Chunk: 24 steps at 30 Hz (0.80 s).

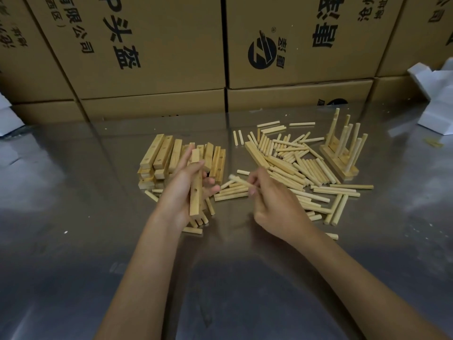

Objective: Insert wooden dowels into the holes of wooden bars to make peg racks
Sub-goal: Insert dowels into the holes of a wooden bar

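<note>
bar in hand: one wooden bar (pixel 196 186) is gripped by the left hand (pixel 182 192), held up off the steel table (pixel 73 217) with its long axis running near-to-far, far end tipped up a bit. Two holes are turned toward the right side.

dowel in hand: a single dowel (pixel 241 181) is pinched in the fingertips of the right hand (pixel 274 207), its free end pointed left at the bar (not touching yet, a small gap is left).

key relation: the dowel lies just right of the bar, roughly crosswise to the bar's length, so a short push leftward is probably all that's needed, once the tip is lined up with a hole.

hand pose: left fingers are wrapped round the bar; right wrist is cocked, fingers curled on the dowel.

supplies: spare bars (pixel 181 155) are stacked behind the left hand, loose dowels (pixel 294 168) are scattered behind and right of the right hand.

finished stuff: a done peg rack (pixel 343 153) is parked at the far right, pegs up.

backdrop: cardboard boxes (pixel 159 45) are stacked behind it all.
</note>
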Tool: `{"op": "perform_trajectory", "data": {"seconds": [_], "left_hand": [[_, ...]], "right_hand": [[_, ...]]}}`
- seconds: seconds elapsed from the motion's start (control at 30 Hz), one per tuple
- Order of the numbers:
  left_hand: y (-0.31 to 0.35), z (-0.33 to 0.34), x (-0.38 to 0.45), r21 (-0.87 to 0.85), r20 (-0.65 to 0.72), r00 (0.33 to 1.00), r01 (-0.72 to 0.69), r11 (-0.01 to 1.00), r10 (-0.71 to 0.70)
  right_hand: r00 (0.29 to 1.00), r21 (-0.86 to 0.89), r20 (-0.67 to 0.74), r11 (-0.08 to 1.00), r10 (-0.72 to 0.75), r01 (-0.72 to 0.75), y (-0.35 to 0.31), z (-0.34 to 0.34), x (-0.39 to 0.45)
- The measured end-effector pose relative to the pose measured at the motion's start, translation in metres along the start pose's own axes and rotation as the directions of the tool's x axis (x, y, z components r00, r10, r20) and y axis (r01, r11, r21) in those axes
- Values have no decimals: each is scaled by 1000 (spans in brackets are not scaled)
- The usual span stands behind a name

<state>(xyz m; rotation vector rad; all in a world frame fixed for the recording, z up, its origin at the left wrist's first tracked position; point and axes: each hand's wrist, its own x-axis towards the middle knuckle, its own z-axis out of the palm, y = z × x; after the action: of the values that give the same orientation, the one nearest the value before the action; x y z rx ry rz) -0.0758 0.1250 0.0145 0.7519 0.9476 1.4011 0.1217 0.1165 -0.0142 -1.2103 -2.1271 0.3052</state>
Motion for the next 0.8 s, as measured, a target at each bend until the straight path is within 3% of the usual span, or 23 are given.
{"op": "perform_trajectory", "data": {"seconds": [0.1, 0.27, 0.47, 0.8], "left_hand": [[-4, 8, -3, 47, 183, 979, 78, 996, -85], [-12, 22, -9, 194, 342, 932, 54, 980, -119], [-12, 24, -8, 317, 330, 942, -48, 947, -62], [-15, 27, -13, 444, 350, 937, -157, 882, -9]], "right_hand": [[993, 177, -112, 984, 23, -3, -4, -11, 1], [971, 38, -240, 999, -8, 17, -9, -18, 0], [942, -152, -321, 987, -94, 47, -11, -27, -2], [962, -172, -221, 978, -159, 122, -5, -35, -1]]}}
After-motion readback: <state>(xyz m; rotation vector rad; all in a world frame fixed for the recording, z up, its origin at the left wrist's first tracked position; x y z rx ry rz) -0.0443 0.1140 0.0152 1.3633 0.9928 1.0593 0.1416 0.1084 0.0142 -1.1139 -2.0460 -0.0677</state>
